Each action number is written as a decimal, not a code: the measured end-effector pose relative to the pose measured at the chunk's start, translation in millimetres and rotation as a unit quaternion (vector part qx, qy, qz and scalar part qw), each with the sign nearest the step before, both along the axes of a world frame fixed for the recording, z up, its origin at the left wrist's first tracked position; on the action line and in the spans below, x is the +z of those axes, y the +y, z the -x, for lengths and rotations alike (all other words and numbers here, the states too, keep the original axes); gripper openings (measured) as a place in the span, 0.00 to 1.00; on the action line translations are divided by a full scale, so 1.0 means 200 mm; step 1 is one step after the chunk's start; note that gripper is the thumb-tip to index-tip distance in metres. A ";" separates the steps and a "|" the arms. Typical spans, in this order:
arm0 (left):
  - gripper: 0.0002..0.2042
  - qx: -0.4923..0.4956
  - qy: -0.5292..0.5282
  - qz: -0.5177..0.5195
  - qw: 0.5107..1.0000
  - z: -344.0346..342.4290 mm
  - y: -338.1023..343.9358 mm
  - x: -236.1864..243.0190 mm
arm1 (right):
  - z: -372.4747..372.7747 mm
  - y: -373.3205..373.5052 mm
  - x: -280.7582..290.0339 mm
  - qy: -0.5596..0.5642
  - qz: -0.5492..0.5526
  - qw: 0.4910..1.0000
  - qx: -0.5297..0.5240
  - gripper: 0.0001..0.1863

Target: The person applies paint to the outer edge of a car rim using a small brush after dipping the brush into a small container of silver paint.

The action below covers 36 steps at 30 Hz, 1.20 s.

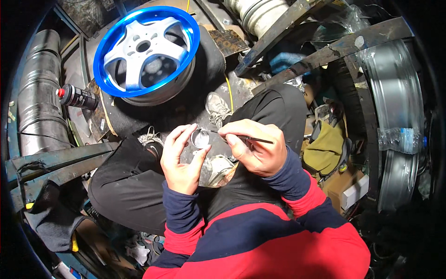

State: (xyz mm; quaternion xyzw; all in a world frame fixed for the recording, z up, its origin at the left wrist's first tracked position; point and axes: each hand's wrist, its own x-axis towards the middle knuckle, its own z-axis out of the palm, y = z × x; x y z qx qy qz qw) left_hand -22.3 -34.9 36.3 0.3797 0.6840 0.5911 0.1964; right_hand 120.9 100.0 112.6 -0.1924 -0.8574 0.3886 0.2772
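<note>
1. Small round silvery cap [200, 138] sits pinched in the left hand [182, 158], over the person's lap and below-right of the blue-rimmed wheel [145, 49], which serves as landmark for everything that follows; its shiny face is turned up toward the camera.
2. Far left of the wheel, a ribbed grey metal duct [39, 93] runs up the edge of the view; a dark spray can [76, 96] with a red top lies on its side just left of and below the wheel.
3. Below the wheel, the person's dark trouser legs [125, 186] are folded, and grey-white shoes [217, 108] show just beyond the hands.
4. Left hand: fingers curled around the cap, thumb on its near edge, gripping it firmly.
5. Right hand [258, 146], below-right of the wheel and just beside the left hand, is closed on a thin dark tool [241, 136]; the tool's tip touches the cap's upper rim, its other end sticks out to the right past the knuckles.
6. Farther right of the wheel, dark metal bars [325, 51] cross the scene; an olive-yellow cloth [327, 144] lies beneath them.
7. Well to the right of the wheel, a bare silver rim [395, 93] stands on edge, with a clear plastic bottle [400, 139] lying against it.
</note>
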 end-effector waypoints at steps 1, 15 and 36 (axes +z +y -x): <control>0.27 0.000 -0.009 0.001 1.000 0.00 0.00 0.00 | 0.01 0.00 0.01 0.006 0.015 1.000 0.010 0.07; 0.28 -0.008 -0.023 0.009 1.000 0.01 0.00 -0.01 | -0.01 0.02 0.01 -0.030 0.087 0.995 0.048 0.09; 0.27 -0.027 -0.032 0.015 0.999 -0.01 0.02 0.00 | -0.05 0.03 -0.01 -0.039 0.072 0.996 0.020 0.09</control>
